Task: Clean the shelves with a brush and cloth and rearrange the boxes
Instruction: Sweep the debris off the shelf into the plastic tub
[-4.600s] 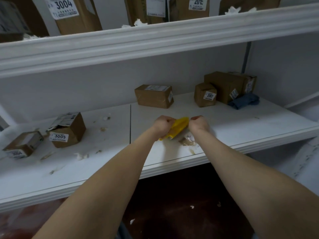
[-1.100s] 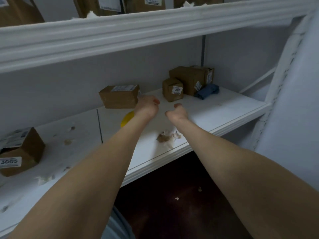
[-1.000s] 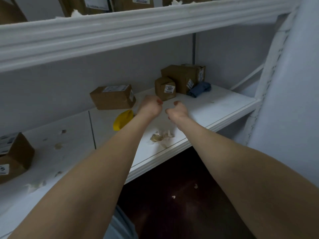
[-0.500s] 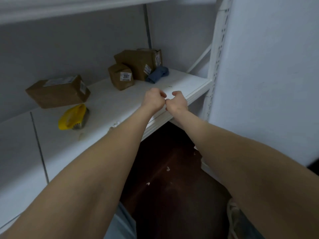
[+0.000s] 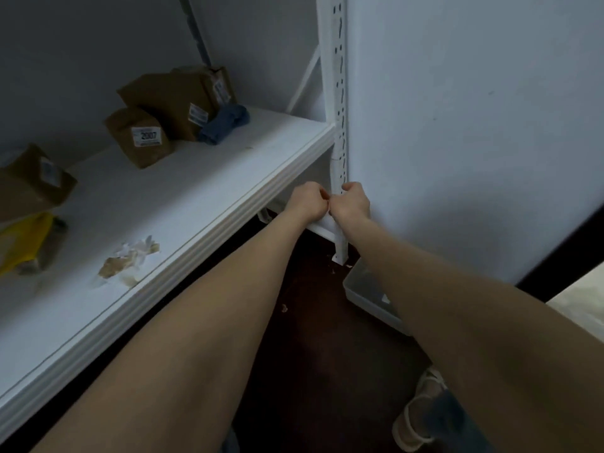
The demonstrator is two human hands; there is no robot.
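**A:** Cardboard, all closed, so the contents are hidden: the left box (image 5: 29,184), the box marked 2007 (image 5: 137,135) and the larger box (image 5: 170,96) just behind it.

**B:** Cloth? Brush?

**A:** The blue cloth (image 5: 225,122) touches the larger box's right side. The yellow brush (image 5: 23,240) lies far left, with scraps (image 5: 130,259) near the front edge of the shelf (image 5: 202,178).

**B:** Hands?

**A:** The left hand (image 5: 307,204) and right hand (image 5: 351,204) are both curled, knuckles meeting at the upright post (image 5: 338,93), below the shelf. I can't tell if they pinch anything. A clear bin (image 5: 366,289) sits on the floor, its contents unclear.
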